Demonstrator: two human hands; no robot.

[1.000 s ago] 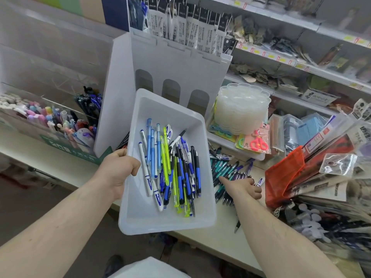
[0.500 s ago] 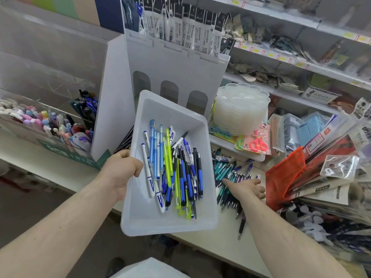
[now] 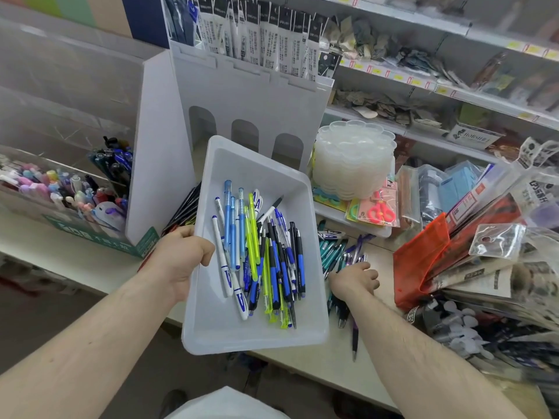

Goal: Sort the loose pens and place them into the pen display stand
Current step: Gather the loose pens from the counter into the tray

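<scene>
My left hand (image 3: 178,258) grips the left rim of a white plastic tray (image 3: 211,331) held above the counter edge. In the tray lie several loose pens (image 3: 260,255): blue, yellow-green, white and black-and-blue ones. My right hand (image 3: 355,279) rests palm down on a pile of teal and purple pens (image 3: 332,251) lying on the counter to the right of the tray, fingers curled over them. Whether it holds any pen I cannot tell. The white pen display stand (image 3: 242,98) rises behind the tray, with three arched slots and packaged refills along its top.
A box of pastel markers and dark pens (image 3: 60,192) sits left of the stand. To the right are stacked clear lids (image 3: 354,158), packed scissors (image 3: 378,210), an orange pouch (image 3: 420,264) and piled packets. Shelves (image 3: 423,71) run behind. One pen (image 3: 354,340) lies near the counter edge.
My right hand has slid slightly right and forward over the pen pile. The tray has stayed nearly still in my left hand.
</scene>
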